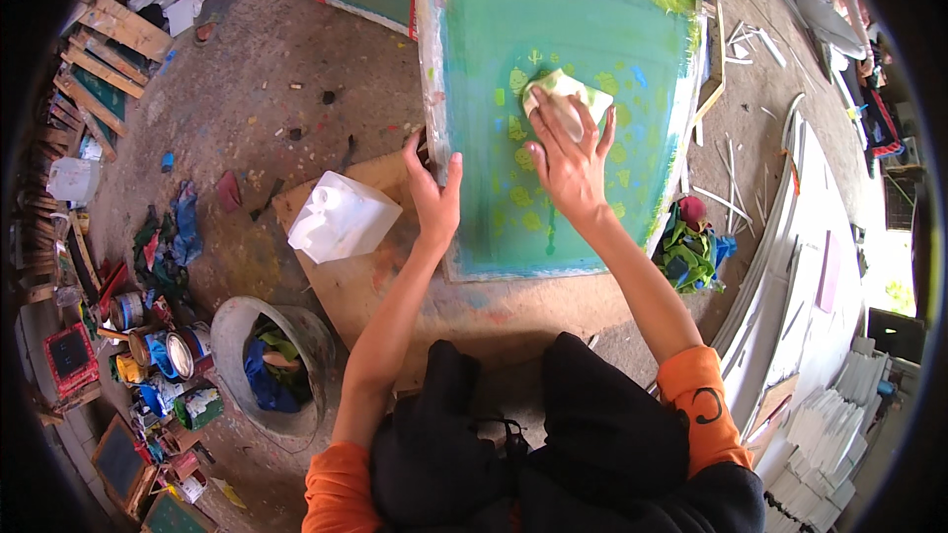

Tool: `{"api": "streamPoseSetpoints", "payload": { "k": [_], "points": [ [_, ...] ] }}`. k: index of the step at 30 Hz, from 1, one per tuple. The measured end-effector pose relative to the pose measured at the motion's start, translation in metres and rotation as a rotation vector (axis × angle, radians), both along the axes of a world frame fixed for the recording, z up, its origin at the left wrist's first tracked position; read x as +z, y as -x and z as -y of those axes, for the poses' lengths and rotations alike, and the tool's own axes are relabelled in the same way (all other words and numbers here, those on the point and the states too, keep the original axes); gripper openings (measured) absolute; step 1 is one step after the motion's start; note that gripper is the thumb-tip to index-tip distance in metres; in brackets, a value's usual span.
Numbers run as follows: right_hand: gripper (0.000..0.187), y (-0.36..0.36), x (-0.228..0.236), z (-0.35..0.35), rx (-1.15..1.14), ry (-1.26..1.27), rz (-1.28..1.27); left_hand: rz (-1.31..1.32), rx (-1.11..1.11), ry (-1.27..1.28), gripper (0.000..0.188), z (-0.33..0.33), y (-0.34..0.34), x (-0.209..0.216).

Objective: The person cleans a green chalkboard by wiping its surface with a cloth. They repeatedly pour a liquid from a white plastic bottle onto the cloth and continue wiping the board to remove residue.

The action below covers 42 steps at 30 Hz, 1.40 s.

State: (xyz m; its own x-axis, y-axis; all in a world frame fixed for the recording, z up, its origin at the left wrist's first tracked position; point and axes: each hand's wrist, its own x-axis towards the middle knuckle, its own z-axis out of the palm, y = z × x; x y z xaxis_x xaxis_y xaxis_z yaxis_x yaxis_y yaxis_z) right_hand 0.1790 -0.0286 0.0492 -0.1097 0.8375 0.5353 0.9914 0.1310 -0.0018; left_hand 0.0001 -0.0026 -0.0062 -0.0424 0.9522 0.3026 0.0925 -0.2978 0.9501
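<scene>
A large screen-printing frame with green mesh and small yellow-green printed shapes leans in front of me, its lower edge on a wooden board. My left hand grips its left edge, thumb on the near face and fingers round the outer side. Against the middle of the mesh, my right hand presses a crumpled pale yellow-white cloth under its fingers. A wet-looking green drip runs down the mesh below that hand. Beside my left forearm stands a translucent white plastic jug on the board.
The wooden board lies before my knees. A grey bucket of rags stands left, near paint cans. Rags lie right of the frame, and white strips are stacked further right. Other people sit at the far left and far right.
</scene>
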Motion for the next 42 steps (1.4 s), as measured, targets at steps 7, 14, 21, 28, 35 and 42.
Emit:
{"api": "streamPoseSetpoints", "payload": {
  "k": [7,14,21,28,35,42],
  "points": [
    [0.038,-0.003,0.002,-0.003,0.034,0.036,0.037,0.016,0.002,0.003,0.054,-0.001,0.0,-0.002],
    [0.037,-0.01,0.009,-0.02,0.008,-0.034,-0.033,0.004,0.006,0.014,0.054,0.001,-0.002,-0.001],
    [0.038,-0.011,0.003,-0.003,0.0,0.021,0.009,0.035,-0.007,0.027,0.054,0.0,0.0,-0.003],
    [0.04,-0.017,0.008,-0.028,-0.09,-0.071,-0.006,0.027,-0.013,0.041,0.055,0.0,-0.003,-0.007],
    [0.041,-0.008,-0.003,0.008,-0.041,0.04,-0.029,0.007,0.006,0.016,0.056,-0.002,0.003,-0.01],
    [0.04,-0.02,0.013,-0.032,-0.115,-0.069,0.013,0.017,-0.017,0.004,0.055,0.0,-0.001,-0.005]
  ]
}}
